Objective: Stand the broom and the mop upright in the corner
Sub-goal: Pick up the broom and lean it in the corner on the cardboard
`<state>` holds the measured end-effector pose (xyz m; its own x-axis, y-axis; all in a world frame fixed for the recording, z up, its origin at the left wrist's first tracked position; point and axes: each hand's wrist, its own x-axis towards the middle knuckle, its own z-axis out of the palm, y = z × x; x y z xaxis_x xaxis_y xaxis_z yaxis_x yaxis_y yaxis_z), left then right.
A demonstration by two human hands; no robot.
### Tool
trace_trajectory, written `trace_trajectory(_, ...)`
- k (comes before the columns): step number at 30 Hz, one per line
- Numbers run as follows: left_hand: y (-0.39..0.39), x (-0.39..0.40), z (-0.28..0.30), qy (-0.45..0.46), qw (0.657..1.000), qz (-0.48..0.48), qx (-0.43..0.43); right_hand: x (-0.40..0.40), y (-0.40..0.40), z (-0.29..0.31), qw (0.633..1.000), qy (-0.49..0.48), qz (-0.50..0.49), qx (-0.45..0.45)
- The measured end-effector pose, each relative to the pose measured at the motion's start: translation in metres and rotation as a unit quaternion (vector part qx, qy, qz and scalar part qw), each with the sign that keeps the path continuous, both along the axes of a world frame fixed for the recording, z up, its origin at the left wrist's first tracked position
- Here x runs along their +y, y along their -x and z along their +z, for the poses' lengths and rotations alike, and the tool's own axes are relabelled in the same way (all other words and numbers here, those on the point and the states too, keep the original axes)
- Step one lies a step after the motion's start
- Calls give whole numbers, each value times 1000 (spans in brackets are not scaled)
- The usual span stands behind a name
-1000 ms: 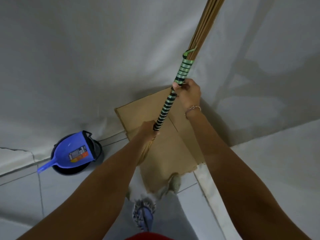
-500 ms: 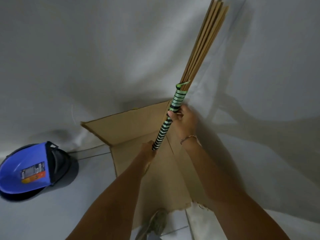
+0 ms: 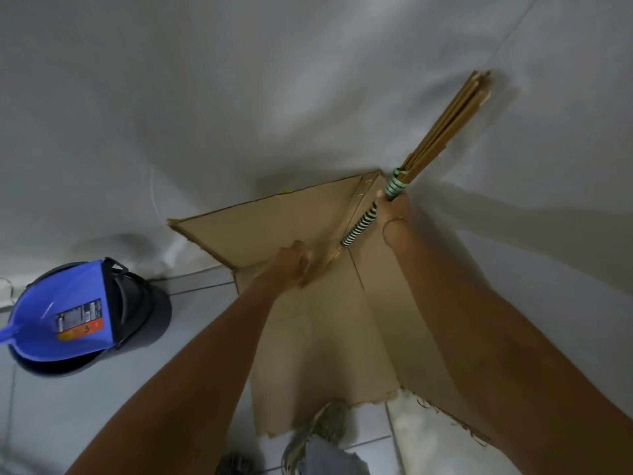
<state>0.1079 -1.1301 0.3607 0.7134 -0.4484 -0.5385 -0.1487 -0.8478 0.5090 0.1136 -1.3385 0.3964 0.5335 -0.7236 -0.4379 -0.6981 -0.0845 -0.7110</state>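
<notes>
The broom (image 3: 363, 224) stands nearly upright in the corner, leaning up and to the right, its upper end touching or almost touching the white wall. That upper part is a bundle of long tan sticks. Below it, the handle is wrapped in green and black striped banding. The lower end, pale and straw-coloured, sits low in front of a sheet of brown cardboard. The mop cannot be made out.

Home utility corner, likely storeroom. Plain white walls (image 3: 205, 97) meet at right; pale tiled floor (image 3: 85, 406); flattened cardboard (image 3: 308, 320) lining corner; blue dustpan (image 3: 65, 313) atop dark bin (image 3: 147, 313) at left.
</notes>
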Motion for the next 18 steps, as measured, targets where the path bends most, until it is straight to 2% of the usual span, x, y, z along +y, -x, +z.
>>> trace_trajectory(5,-10,29,8,-20,999,-17,-33,-10,-21,7,990,39,89,99)
trace_trajectory(10,-10,44,32,-19,999,-28,-27,4,-14,25,978,84,145,122)
trace_trajectory(12,-11,49,48,-14,999,-37,-37,19,0,36,965,132,187,130)
trace_trajectory(14,-11,61,71,-6,996,-57,-62,47,20,51,949,174,238,113)
trace_trajectory(18,-12,99,112,-18,990,-92,-100,116,57,85,922,182,328,101)
